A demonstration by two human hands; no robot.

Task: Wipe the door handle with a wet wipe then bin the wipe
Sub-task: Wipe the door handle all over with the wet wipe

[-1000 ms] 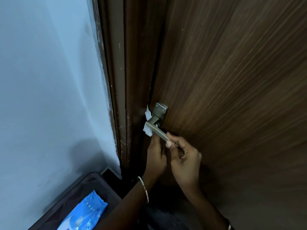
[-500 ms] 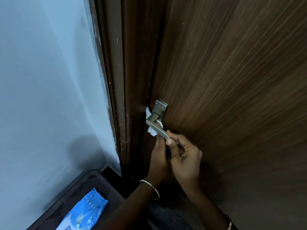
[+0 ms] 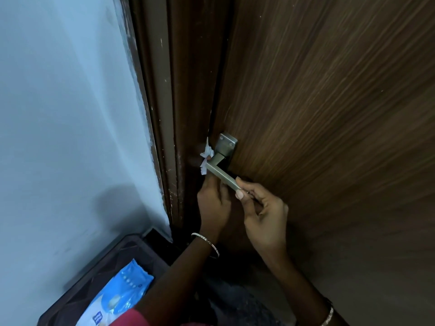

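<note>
1. The blue wipes pack [image 3: 117, 300] at the lower left carries the only print in view: a small dark blue label near its lower edge, with marks too small and blurred to read.
2. A row of pale dots runs across the pack's upper part; it forms no readable word.

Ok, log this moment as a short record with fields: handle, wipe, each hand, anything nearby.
handle: metal door handle on the brown door, lever angled down to the right
wipe: white wet wipe bunched at the lever's bend, near the door edge
left hand: left hand under the lever, fingers up to the wipe
right hand: right hand pinches the lever's free end
nearby: blue wipes pack on a dark crate, lower left
</note>
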